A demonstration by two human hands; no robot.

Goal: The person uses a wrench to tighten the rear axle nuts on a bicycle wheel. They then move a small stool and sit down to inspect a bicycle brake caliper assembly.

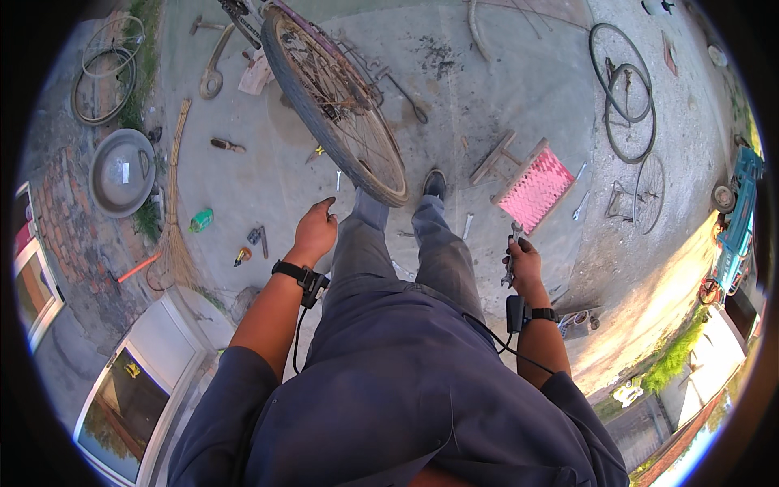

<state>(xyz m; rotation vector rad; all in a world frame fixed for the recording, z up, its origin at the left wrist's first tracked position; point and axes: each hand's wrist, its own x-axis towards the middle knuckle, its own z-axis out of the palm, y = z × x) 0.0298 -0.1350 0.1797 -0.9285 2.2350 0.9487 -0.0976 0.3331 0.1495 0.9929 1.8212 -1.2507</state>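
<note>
Dark shirt point(357, 381) foremost, right hand point(526, 263) grips a grey metal wrench point(509, 275), left hand point(315, 234) loosely uncurled.

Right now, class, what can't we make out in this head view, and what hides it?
All in the head view:
- Bicycle: its far end is cut off by the top edge.
- Wrench: its middle is hidden by the right hand.
- Left hand: its palm is turned away from the camera.
- Left foot: hidden behind the bicycle's near wheel.
- Objects beside the right wrist: too small to identify.
</note>
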